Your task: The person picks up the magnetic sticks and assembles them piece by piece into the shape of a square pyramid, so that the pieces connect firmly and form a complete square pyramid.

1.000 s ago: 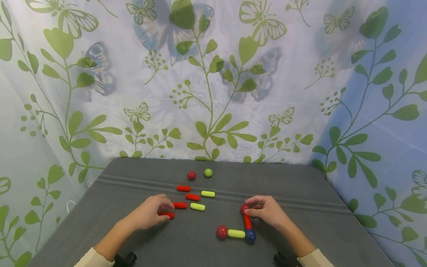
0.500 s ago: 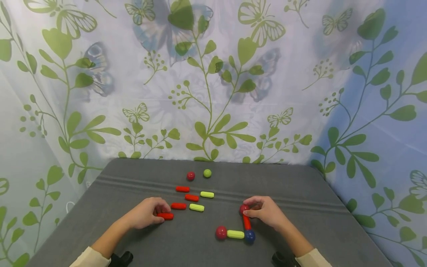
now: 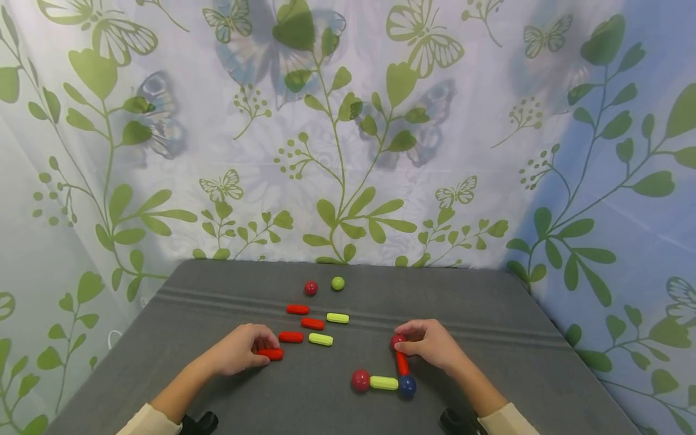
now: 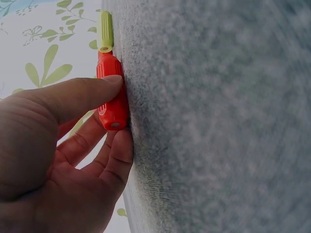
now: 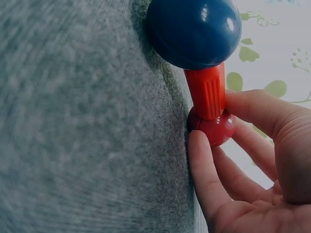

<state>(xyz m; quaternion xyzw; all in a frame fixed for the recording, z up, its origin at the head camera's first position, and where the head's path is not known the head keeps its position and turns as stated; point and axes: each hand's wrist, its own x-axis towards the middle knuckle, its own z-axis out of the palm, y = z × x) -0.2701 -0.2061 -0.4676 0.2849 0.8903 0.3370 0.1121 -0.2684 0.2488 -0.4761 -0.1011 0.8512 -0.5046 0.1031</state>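
Note:
My left hand [image 3: 241,350] pinches a short red magnetic rod [image 4: 114,107] between thumb and fingers, low at the table surface. My right hand [image 3: 435,344] holds a dark red ball [image 5: 221,128] with its thumb and fingertips. That ball joins one end of another red rod [image 3: 402,364], whose near end meets a blue ball [image 3: 406,385]. From the blue ball a yellow rod [image 3: 384,383] runs left to a second dark red ball [image 3: 360,380]. Together they form an L-shaped chain lying on the table.
Beyond my left hand lie several loose rods, among them a red rod [image 3: 290,337] and a yellow rod [image 3: 321,339]. Farther back sit a red ball [image 3: 311,287] and a green ball [image 3: 338,283]. A leaf-patterned curtain [image 3: 337,151] hangs behind the grey table [image 3: 467,302].
My left hand has drawn slightly left, and its fingers have closed in around the nearest red rod. The right hand keeps its hold on the ball, and the chain stays in place.

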